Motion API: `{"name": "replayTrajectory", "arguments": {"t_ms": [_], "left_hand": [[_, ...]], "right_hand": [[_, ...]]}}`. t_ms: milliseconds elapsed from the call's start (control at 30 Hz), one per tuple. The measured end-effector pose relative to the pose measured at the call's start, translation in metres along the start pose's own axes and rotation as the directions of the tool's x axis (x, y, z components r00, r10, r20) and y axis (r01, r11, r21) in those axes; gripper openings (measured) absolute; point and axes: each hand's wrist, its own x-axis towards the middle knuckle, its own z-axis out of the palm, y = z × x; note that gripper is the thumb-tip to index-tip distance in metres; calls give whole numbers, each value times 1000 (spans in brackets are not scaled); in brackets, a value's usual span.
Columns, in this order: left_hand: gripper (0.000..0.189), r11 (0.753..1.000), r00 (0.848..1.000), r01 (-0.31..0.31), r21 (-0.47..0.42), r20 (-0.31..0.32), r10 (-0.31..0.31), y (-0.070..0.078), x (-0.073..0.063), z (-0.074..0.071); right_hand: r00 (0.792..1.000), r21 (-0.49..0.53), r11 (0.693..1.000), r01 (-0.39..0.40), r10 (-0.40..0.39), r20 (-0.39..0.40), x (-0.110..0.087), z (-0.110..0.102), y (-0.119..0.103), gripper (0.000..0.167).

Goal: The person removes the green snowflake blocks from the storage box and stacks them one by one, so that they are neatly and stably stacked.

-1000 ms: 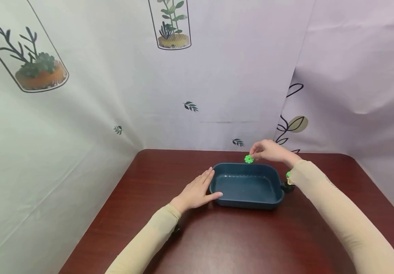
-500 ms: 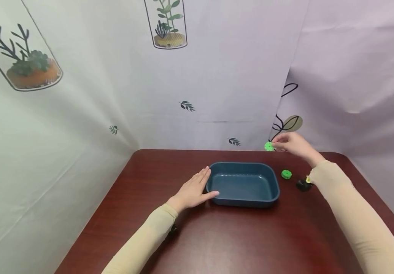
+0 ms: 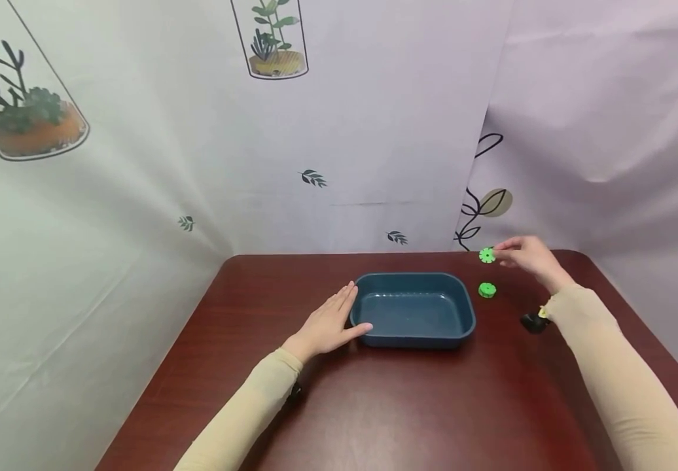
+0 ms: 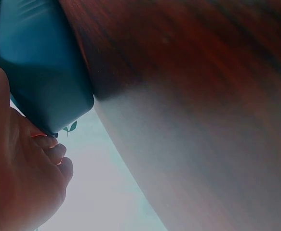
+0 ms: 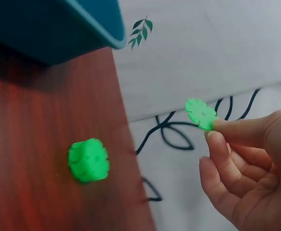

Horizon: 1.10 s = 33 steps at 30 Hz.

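Observation:
A dark teal rectangular dish [image 3: 412,337] stands on the table. My left hand [image 3: 324,325] rests on its left end with straight fingers along the rim and the thumb over the near corner. Up at the back right, my right hand [image 3: 530,256] pinches a thin green notched disc [image 3: 487,255] by its edge, between thumb and index finger. Below that disc, to the right of the dish, a short stack of similar green discs [image 3: 487,290] sits on the table. In the right wrist view the held disc [image 5: 201,114] is raised apart from the stack [image 5: 88,160].
The dark red wooden table [image 3: 410,412] ends at a pale curtain [image 3: 374,131] with printed plants behind it. A small black object with a yellow bit [image 3: 535,322] shows under the right sleeve.
My right hand has moved right with the green disc, from behind the dish to over the stack, which was mostly hidden by the sleeve before. My left hand stays on the dish.

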Motion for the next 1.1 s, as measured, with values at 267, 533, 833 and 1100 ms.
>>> {"name": "replayTrajectory", "arguments": {"t_ms": [267,533,833,1100], "left_hand": [[96,1000,1000,-6,-11,-10,6,1,-2,-2],[96,1000,1000,-3,-11,-4,3,1,-1,-1],[98,1000,1000,-2,-9,-2,2,1,-2,0],[98,1000,1000,-11,-6,-4,11,0,-2,0]], "right_hand": [[998,58,996,-63,62,24,-7,6,27,44],[995,78,994,-81,76,64,-13,14,43,40],[992,71,993,-95,88,92,-14,22,52,37],[991,60,993,-102,96,99,-13,24,52,35]]}}
